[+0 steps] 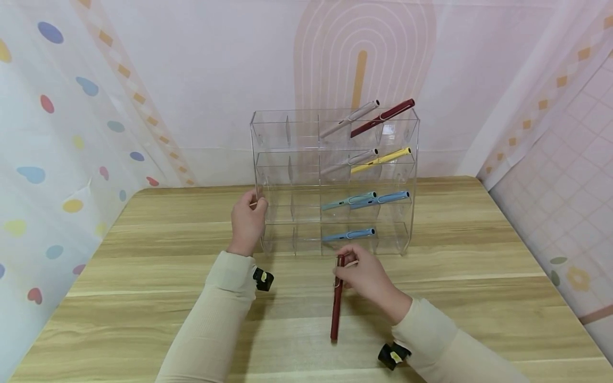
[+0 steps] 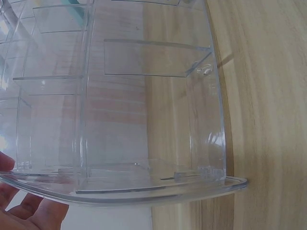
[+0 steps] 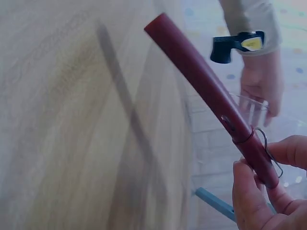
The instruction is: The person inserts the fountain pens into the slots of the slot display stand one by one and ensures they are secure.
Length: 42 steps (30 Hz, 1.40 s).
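Note:
A clear acrylic pen rack with tiers of compartments stands upright on the table. My left hand grips its left side edge, thumb on one face and fingers on the other; in the left wrist view the fingers show at the rack's side panel. In front of the rack, my right hand pinches a dark red pen by its capped, clip end. The pen's other end points down toward me, above the table. Just behind the right hand, a blue pen lies in the bottom tier.
Other pens lean in the rack's right-hand columns: a dark red one, a yellow one, a blue one, a green one and two pale ones. The wooden table meets patterned cloth behind.

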Tool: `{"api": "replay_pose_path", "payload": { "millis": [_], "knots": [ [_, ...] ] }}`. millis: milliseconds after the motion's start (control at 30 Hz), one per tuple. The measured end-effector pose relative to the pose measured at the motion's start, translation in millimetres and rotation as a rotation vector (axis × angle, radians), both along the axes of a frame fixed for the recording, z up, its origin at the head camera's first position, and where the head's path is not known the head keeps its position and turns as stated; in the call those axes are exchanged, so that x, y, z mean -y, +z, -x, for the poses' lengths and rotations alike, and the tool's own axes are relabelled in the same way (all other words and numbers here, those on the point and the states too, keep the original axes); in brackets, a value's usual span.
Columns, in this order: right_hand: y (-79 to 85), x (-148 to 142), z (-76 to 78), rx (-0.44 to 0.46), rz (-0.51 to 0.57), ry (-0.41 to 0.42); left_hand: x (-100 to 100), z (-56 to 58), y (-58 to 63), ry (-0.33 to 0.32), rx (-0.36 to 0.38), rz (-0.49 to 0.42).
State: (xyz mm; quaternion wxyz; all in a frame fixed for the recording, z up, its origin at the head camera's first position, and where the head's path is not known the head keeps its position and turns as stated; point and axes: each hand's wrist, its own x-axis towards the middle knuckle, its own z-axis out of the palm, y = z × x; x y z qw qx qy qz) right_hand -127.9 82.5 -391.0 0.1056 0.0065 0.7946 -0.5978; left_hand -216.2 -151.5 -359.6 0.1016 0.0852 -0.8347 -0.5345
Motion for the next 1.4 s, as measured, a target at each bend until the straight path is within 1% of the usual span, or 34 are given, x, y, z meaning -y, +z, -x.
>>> {"api": "replay_pose_path", "payload": {
  "millis": [133,333,433,633,833,1033,1267,1400],
  "knots": [
    [6.4,-12.3,-4.2,-0.024,0.032,-0.049,-0.4,0.3,-0.2,0.003,0.0,0.001],
    [17.4,-32.5,-7.6,-0.051,0.026,-0.113,-0.3,0.6,-0.6,-0.001,0.002,-0.006],
    [23.2,-41.6,-8.1,-0.057,0.044,-0.152,0.5,1.3,-1.4,-0.004,0.01,-0.012],
    [32.0,-57.9,-4.8,-0.071,0.078,-0.23,1.1,1.3,-2.1,-0.007,0.026,-0.017],
    [39.4,-71.9,-1.4,-0.109,0.138,-0.321,0.6,1.5,-1.4,-0.005,0.02,-0.01],
    [47.9,-80.7,2.8,-0.148,0.149,-0.406,0.3,1.4,-1.0,-0.007,0.02,-0.004],
    [52.5,-86.4,8.2,-0.212,0.292,-0.518,0.9,1.5,-1.2,-0.012,0.022,-0.003],
    [53.2,-88.2,11.4,-0.245,0.335,-0.573,1.0,0.8,-0.7,-0.014,0.022,-0.002]
  ]
}}
